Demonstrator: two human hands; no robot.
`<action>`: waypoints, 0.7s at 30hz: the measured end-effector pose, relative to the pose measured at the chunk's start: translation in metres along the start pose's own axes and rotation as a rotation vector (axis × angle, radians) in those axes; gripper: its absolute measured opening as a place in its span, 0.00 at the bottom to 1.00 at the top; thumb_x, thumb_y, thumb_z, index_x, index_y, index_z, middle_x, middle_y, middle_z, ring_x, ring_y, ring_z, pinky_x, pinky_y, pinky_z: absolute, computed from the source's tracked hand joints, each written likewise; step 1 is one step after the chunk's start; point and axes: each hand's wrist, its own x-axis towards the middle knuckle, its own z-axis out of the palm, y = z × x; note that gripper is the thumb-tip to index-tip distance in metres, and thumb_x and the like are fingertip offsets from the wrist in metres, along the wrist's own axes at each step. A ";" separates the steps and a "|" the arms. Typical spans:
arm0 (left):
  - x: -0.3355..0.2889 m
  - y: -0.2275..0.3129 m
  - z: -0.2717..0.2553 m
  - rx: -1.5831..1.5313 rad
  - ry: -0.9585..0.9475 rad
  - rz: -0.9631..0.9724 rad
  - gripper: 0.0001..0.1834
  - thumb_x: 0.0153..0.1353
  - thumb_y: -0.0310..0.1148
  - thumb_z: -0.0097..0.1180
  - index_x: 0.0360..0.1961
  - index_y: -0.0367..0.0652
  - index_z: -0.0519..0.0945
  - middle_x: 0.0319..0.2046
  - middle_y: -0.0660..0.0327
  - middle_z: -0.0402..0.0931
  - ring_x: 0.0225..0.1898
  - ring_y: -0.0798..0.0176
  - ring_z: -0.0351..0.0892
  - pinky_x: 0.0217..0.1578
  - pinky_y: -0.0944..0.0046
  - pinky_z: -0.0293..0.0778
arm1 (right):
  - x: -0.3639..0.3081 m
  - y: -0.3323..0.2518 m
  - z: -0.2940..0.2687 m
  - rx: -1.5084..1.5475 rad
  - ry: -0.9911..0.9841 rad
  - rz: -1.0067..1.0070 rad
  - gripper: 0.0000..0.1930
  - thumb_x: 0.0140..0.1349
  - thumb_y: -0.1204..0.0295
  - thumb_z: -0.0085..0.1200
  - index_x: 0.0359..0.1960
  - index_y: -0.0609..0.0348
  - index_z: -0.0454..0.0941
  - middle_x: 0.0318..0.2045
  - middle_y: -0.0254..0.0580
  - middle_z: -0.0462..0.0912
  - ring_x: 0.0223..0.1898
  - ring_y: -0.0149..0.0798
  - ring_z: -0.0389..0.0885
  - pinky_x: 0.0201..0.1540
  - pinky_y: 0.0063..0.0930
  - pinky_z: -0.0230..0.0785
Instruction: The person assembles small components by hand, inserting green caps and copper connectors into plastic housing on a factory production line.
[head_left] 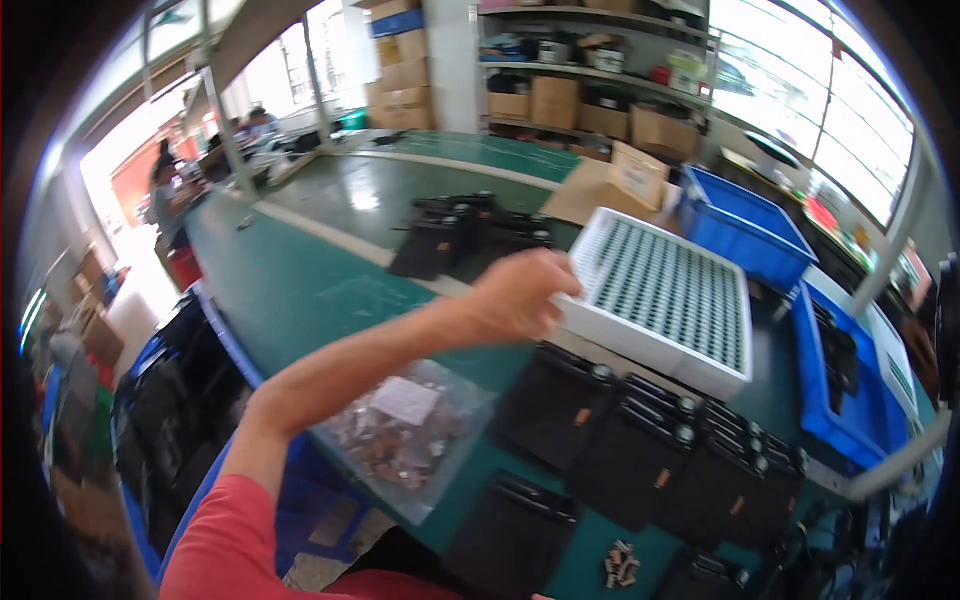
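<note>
My left hand (522, 296) reaches out across the bench from a red sleeve, its fingers curled together and slightly blurred. It is at the near left corner of a white tray (655, 345) that holds many small dark-and-white cylindrical parts in rows. Whatever the fingers hold, if anything, is hidden. Below the forearm lies a clear plastic bag (395, 455) of small brownish parts with a pale label. Flat black pieces (555, 408) with rounded metallic ends lie in front of the tray, and a single black piece (512, 540) lies nearest me. My right hand does not show.
A small pile of metal bits (621, 566) sits at the near edge. Blue bins (748, 225) stand beyond and right of the tray, near cardboard (600, 190). More black pieces (440, 245) lie farther back. Left of the bench is a container of black items (185, 400).
</note>
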 end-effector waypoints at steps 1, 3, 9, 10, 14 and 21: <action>0.016 -0.014 0.003 -0.020 0.031 -0.016 0.13 0.43 0.22 0.59 0.34 0.36 0.83 0.34 0.51 0.78 0.39 0.49 0.79 0.42 0.56 0.75 | 0.001 0.003 0.001 0.052 -0.018 0.000 0.12 0.69 0.69 0.49 0.41 0.66 0.81 0.23 0.43 0.82 0.22 0.31 0.80 0.27 0.24 0.74; 0.020 -0.057 0.008 0.011 0.048 -0.121 0.14 0.43 0.20 0.57 0.34 0.34 0.83 0.32 0.50 0.78 0.37 0.49 0.79 0.40 0.57 0.74 | 0.017 0.004 0.009 0.080 -0.044 0.040 0.11 0.69 0.70 0.50 0.40 0.65 0.81 0.22 0.41 0.81 0.21 0.30 0.79 0.26 0.23 0.74; 0.074 -0.079 0.058 -0.019 0.016 -0.167 0.14 0.43 0.20 0.57 0.35 0.34 0.84 0.34 0.49 0.78 0.40 0.48 0.78 0.43 0.56 0.73 | 0.002 0.013 0.003 0.141 0.062 0.033 0.11 0.68 0.71 0.50 0.40 0.67 0.81 0.20 0.41 0.80 0.20 0.29 0.78 0.25 0.23 0.74; 0.079 -0.083 0.066 0.017 -0.008 -0.196 0.14 0.43 0.20 0.58 0.35 0.34 0.84 0.35 0.49 0.78 0.41 0.48 0.78 0.45 0.56 0.72 | 0.002 0.015 0.004 0.158 0.058 0.044 0.11 0.68 0.71 0.50 0.40 0.67 0.81 0.20 0.41 0.80 0.20 0.29 0.78 0.25 0.23 0.74; 0.094 -0.100 0.094 0.064 -0.036 -0.223 0.13 0.43 0.20 0.60 0.34 0.36 0.85 0.39 0.48 0.78 0.44 0.48 0.77 0.47 0.56 0.71 | -0.001 0.020 0.008 0.197 0.077 0.054 0.11 0.68 0.71 0.51 0.41 0.67 0.81 0.20 0.41 0.80 0.20 0.29 0.78 0.25 0.24 0.74; 0.106 -0.106 0.113 -0.015 -0.005 -0.255 0.09 0.42 0.19 0.59 0.27 0.37 0.86 0.31 0.51 0.81 0.36 0.51 0.81 0.37 0.57 0.75 | -0.004 0.031 0.007 0.084 0.119 0.102 0.10 0.68 0.70 0.52 0.42 0.65 0.81 0.21 0.40 0.80 0.20 0.29 0.78 0.25 0.24 0.74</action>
